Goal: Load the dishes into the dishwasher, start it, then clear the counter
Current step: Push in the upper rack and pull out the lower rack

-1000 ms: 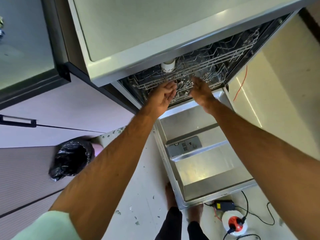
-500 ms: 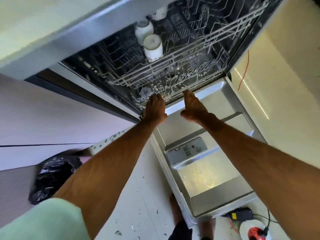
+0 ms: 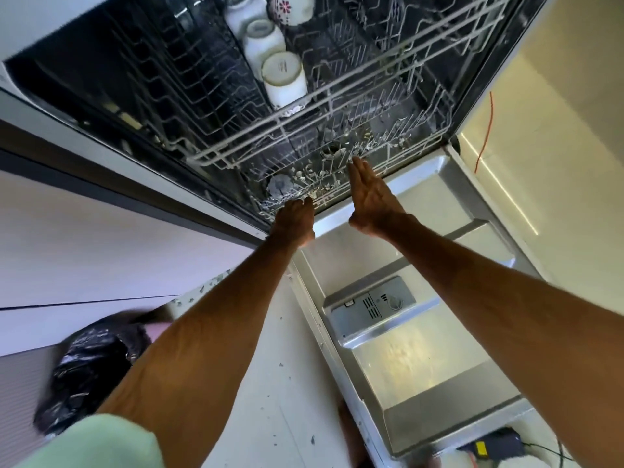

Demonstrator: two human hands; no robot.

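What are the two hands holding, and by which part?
The right hand holds nothing; its straight fingers reach the front edge of the lower rack. The left hand is there too, but whether it grips the wire cannot be told.

three white cups (image 3: 283, 79) at 12 o'clock, one flowered cup (image 3: 291, 8), two wire racks (image 3: 371, 96), two hands (image 3: 373, 194), one open door (image 3: 422, 359) at 5 o'clock, one black bag (image 3: 87, 369) at 8 o'clock

Home kitchen — built-in dishwasher (image 3: 337, 136), cabinet fronts (image 3: 101, 251), lined bin (image 3: 91, 369)
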